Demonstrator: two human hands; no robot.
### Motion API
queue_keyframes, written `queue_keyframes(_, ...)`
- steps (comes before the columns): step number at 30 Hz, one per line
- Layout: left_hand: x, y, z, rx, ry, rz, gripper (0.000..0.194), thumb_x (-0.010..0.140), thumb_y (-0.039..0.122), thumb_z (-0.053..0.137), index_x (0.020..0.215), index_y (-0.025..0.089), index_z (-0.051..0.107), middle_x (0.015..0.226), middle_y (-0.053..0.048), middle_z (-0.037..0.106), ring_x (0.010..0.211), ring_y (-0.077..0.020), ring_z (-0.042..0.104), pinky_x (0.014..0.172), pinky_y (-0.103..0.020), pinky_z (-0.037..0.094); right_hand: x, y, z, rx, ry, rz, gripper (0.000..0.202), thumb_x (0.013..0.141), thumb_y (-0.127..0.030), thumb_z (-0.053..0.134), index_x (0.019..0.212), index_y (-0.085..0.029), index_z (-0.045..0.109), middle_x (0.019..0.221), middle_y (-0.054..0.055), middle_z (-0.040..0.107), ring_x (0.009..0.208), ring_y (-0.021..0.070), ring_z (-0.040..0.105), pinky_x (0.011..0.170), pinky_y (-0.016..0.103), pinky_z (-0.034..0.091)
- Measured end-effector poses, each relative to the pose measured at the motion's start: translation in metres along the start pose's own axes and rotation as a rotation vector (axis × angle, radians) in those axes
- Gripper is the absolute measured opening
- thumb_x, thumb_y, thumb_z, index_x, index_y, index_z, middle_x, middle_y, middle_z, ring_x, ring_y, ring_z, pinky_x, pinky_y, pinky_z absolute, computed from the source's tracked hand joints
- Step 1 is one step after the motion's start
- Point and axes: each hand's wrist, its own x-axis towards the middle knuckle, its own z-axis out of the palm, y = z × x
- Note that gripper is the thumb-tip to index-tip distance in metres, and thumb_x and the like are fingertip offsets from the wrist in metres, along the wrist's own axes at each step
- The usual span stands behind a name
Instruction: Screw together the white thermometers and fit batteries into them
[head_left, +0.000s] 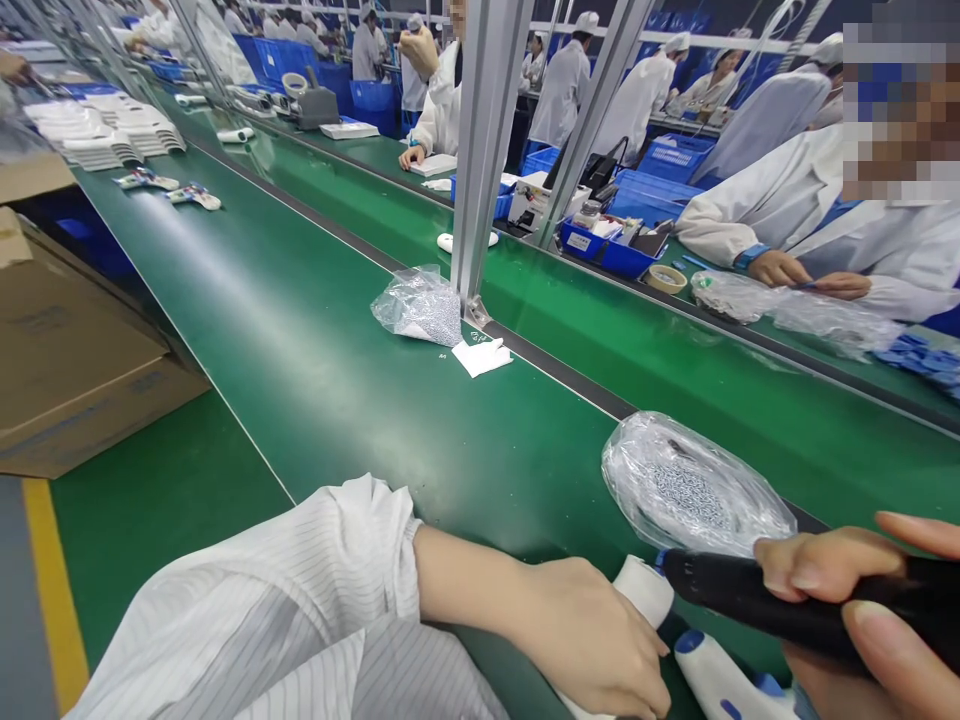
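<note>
My right hand [847,590] is wrapped around a black electric screwdriver [720,585] at the lower right. The driver's blue-tipped end is close to a white plastic housing [645,590]; whether they touch I cannot tell. My left hand [592,640] is closed over that housing, and its fingertips are mostly hidden. Just right of it, under the screwdriver, lies a white handheld device shell [712,675] with blue parts. Beyond the screwdriver, a clear plastic bag of small screws [686,495] rests on the green bench [345,400].
A second screw bag [424,308] and white paper [482,356] lie by a metal post [487,150]. White shells [112,130] are stacked at the far left, above a cardboard box [82,370]. Across a clear divider, a co-worker's hands [810,275] handle something small near blue bins [611,245].
</note>
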Motion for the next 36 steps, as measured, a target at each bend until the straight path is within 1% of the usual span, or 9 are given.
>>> queue_keyframes(11, -0.003, -0.001, 0.007, -0.095, 0.09, -0.044, 0.025, 0.083, 0.024, 0.045, 0.06, 0.026, 0.055, 0.081, 0.006, 0.068, 0.108, -0.0093, 0.055, 0.065, -0.016, 0.048, 0.005, 0.002, 0.006, -0.112, -0.208, 0.063, 0.024, 0.08, -0.04, 0.063, 0.1, -0.032, 0.053, 0.068, 0.003, 0.049, 0.066, 0.0236, 0.049, 0.065, 0.038, 0.047)
queue_keyframes(14, -0.002, 0.0, 0.004, -0.107, 0.068, -0.045, 0.025, 0.084, 0.024, 0.045, 0.06, 0.025, 0.054, 0.081, 0.005, 0.068, 0.106, -0.0096, 0.055, 0.057, -0.016, 0.047, 0.01, 0.005, 0.005, -0.169, -0.295, 0.035, 0.022, 0.081, -0.042, 0.064, 0.096, -0.029, 0.054, 0.068, 0.003, 0.052, 0.065, 0.0217, 0.052, 0.058, 0.032, 0.051)
queue_keyframes(18, 0.0, 0.001, -0.002, -0.161, -0.001, -0.102, 0.026, 0.083, 0.024, 0.048, 0.057, 0.024, 0.053, 0.079, 0.005, 0.067, 0.106, -0.0086, 0.055, 0.053, -0.017, 0.045, 0.014, 0.011, 0.006, -0.102, -0.311, 0.037, 0.024, 0.081, -0.039, 0.067, 0.097, -0.026, 0.054, 0.066, 0.002, 0.054, 0.063, 0.0185, 0.052, 0.054, 0.025, 0.05)
queue_keyframes(21, 0.001, 0.002, -0.007, -0.227, -0.072, -0.167, 0.027, 0.082, 0.024, 0.051, 0.055, 0.025, 0.052, 0.081, 0.007, 0.067, 0.11, -0.0075, 0.053, 0.054, -0.017, 0.044, 0.016, 0.015, 0.008, -0.092, -0.311, 0.048, 0.024, 0.082, -0.038, 0.066, 0.098, -0.024, 0.054, 0.067, 0.003, 0.053, 0.062, 0.019, 0.051, 0.053, 0.028, 0.047)
queue_keyframes(25, 0.001, 0.003, -0.011, -0.166, -0.057, -0.142, 0.02, 0.082, 0.025, 0.052, 0.062, 0.028, 0.057, 0.083, 0.009, 0.068, 0.111, -0.0063, 0.053, 0.052, -0.019, 0.044, 0.016, 0.021, 0.005, -0.107, -0.328, 0.02, 0.024, 0.082, -0.036, 0.067, 0.098, -0.024, 0.054, 0.068, 0.002, 0.054, 0.063, 0.0203, 0.051, 0.055, 0.031, 0.046)
queue_keyframes(28, 0.0, 0.003, -0.013, -0.115, -0.067, -0.117, 0.013, 0.084, 0.026, 0.05, 0.079, 0.026, 0.063, 0.088, 0.008, 0.07, 0.113, -0.0075, 0.052, 0.057, -0.021, 0.045, 0.013, 0.027, 0.005, -0.098, -0.304, 0.008, 0.024, 0.081, -0.032, 0.067, 0.1, -0.024, 0.054, 0.07, 0.002, 0.054, 0.064, 0.0197, 0.05, 0.058, 0.032, 0.043)
queue_keyframes(31, -0.002, 0.003, -0.01, -0.147, -0.068, -0.134, 0.015, 0.084, 0.025, 0.05, 0.085, 0.023, 0.065, 0.092, 0.006, 0.069, 0.115, -0.0085, 0.051, 0.057, -0.02, 0.044, 0.014, 0.026, 0.011, -0.06, -0.268, 0.008, 0.026, 0.081, -0.03, 0.067, 0.103, -0.023, 0.055, 0.069, 0.002, 0.054, 0.06, 0.0184, 0.049, 0.057, 0.032, 0.041)
queue_keyframes(34, -0.002, 0.003, 0.0, -0.264, 0.063, -0.242, 0.013, 0.082, 0.027, 0.053, 0.085, 0.022, 0.064, 0.091, 0.005, 0.07, 0.103, -0.0074, 0.058, 0.058, -0.016, 0.042, 0.017, 0.015, 0.008, 0.016, -0.197, -0.013, 0.032, 0.079, -0.032, 0.068, 0.107, -0.022, 0.056, 0.068, 0.003, 0.053, 0.058, 0.0188, 0.049, 0.054, 0.033, 0.041)
queue_keyframes(36, 0.0, 0.002, 0.008, -0.346, 0.203, -0.374, 0.012, 0.08, 0.028, 0.055, 0.082, 0.02, 0.064, 0.084, 0.005, 0.07, 0.084, -0.006, 0.063, 0.062, -0.013, 0.043, 0.012, 0.008, -0.007, 0.059, -0.062, -0.086, 0.036, 0.079, -0.04, 0.067, 0.11, -0.025, 0.055, 0.063, 0.0, 0.048, 0.054, 0.0177, 0.045, 0.052, 0.033, 0.04)
